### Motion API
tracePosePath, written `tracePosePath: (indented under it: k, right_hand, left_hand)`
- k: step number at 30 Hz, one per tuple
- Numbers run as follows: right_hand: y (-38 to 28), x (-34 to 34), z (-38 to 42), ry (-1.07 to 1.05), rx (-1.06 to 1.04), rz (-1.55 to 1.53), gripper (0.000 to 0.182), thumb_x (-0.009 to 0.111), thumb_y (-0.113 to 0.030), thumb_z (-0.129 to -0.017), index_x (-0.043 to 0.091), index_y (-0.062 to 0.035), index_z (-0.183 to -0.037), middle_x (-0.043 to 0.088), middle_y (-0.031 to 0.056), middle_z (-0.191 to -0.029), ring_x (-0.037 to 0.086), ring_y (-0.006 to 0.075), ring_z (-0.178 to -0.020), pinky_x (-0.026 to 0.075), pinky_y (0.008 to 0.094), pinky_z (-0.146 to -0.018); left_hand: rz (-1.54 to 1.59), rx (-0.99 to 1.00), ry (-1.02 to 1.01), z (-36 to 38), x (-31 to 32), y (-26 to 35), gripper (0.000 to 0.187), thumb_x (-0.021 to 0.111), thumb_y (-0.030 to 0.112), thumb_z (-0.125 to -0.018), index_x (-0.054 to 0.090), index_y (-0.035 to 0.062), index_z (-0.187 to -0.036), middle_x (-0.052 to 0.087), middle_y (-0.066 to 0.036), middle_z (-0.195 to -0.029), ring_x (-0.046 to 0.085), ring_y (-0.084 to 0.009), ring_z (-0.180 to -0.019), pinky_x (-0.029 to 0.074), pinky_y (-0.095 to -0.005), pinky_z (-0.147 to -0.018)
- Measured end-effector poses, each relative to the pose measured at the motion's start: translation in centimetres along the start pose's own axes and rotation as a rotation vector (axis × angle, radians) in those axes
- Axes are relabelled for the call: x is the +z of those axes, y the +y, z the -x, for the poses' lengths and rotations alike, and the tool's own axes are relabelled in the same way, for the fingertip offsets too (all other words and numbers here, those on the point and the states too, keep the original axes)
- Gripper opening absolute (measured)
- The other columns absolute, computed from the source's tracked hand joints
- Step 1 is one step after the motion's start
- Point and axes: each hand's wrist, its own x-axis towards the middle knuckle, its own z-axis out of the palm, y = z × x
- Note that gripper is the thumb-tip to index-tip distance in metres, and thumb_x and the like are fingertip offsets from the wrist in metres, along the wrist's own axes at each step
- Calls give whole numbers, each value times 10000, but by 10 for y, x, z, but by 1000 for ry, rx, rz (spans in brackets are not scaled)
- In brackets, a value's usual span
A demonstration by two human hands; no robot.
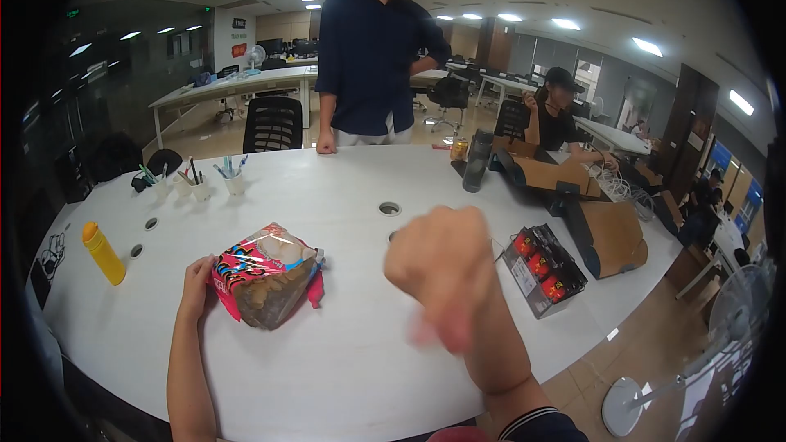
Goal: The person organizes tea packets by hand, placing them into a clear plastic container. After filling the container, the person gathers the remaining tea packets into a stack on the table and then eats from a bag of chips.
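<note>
A pink plastic package (268,275) with clear panels and blue and white print stands on the white table; light and brownish contents show through it. My left hand (196,285) is closed at its left edge, with the fingertips partly hidden against the plastic. My right hand (442,270) is raised over the table, to the right of the package and apart from it. Its fingers are curled into a fist, blurred by motion, with a reddish patch at the lower end. Whether anything is inside that fist is hidden.
A yellow bottle (103,254) stands at left, near pen cups (235,184). On the right are a box of red packets (542,272), open cardboard boxes (607,237), a dark bottle (477,162) and cables (616,184). One person (368,65) stands opposite; another (558,115) sits at right.
</note>
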Motion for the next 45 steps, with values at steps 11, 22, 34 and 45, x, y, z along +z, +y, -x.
tracePosePath:
  k: [11,22,34,45]
  right_hand:
    - [178,18,89,17,965,784,240,727,-293,-953,792,-67,-1006,758,96,-837,693,253,-728,535,389,-702]
    - [215,68,124,60,716,1001,252,680,-263,-976,731,-84,-1146,754,89,-840,728,294,-759,565,429,-684]
    - [211,67,128,30,729,1011,280,679,-268,-978,713,-79,-1182,755,103,-841,724,296,-733,556,420,-672]
    - [216,66,130,108,600,1010,229,675,-252,-970,724,-73,-1103,726,110,-785,707,304,-693,544,433,-637]
  left_hand:
    - [7,-18,-6,1,-6,-3,398,623,346,-1069,749,-27,-1129,733,-31,-985,643,-101,-927,496,-259,-874]
    - [46,-55,-27,4,3,11,402,628,344,-1070,736,-35,-1154,743,-51,-1001,660,-104,-900,516,-258,-833]
    - [21,-67,-8,9,5,16,421,625,353,-1073,721,-45,-1170,743,-60,-1031,671,-108,-936,522,-268,-865]
    - [70,-45,-31,2,2,10,373,604,284,-1079,675,-64,-1196,728,-111,-1098,696,-174,-991,560,-324,-897]
